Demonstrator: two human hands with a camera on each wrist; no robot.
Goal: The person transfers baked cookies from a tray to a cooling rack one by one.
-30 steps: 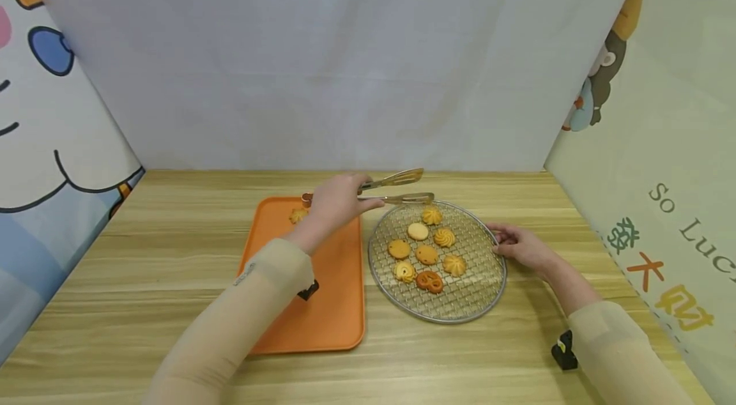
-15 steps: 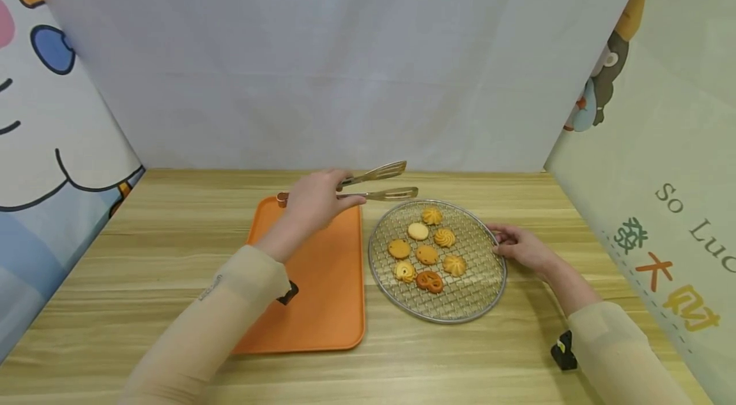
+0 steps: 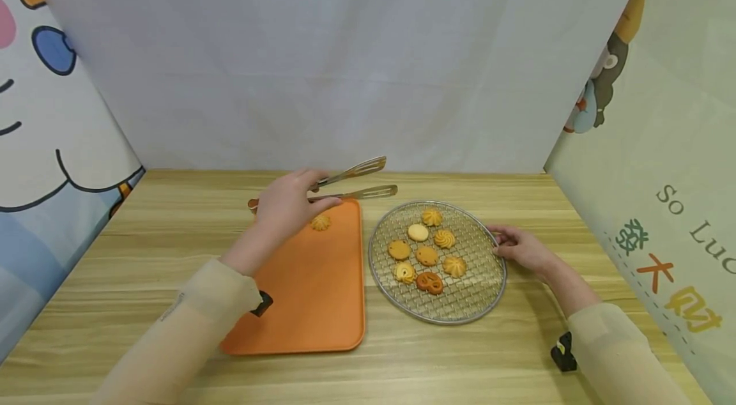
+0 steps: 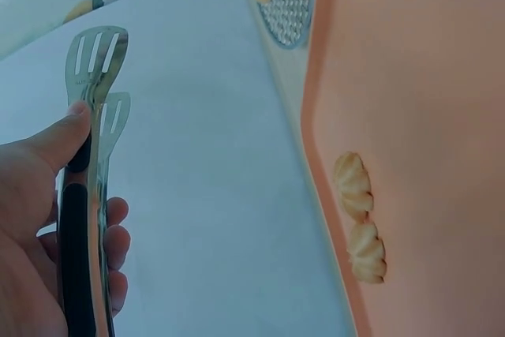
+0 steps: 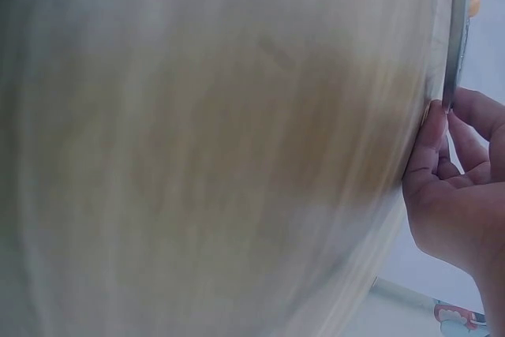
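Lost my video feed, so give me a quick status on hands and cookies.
Left hand grips tongs, nothing between the tips. Right hand holds rack rim. One cookie on orange tray. Nothing blocking.

Light wood-grain desk (image 3: 471, 360), boards running L–R. Two things lie directly on it: orange tray (image 3: 310, 303) at centre-left, long side running front to back, and round wire rack (image 3: 460, 303) just beside it on the R, w/ a narrow strip of bare wood between. One cookie (image 3: 321, 222) sits near the tray's far edge; seven cookies sit on the rack's mesh, clustered toward the far half. Printed cloth walls close the desk on L, R & back.
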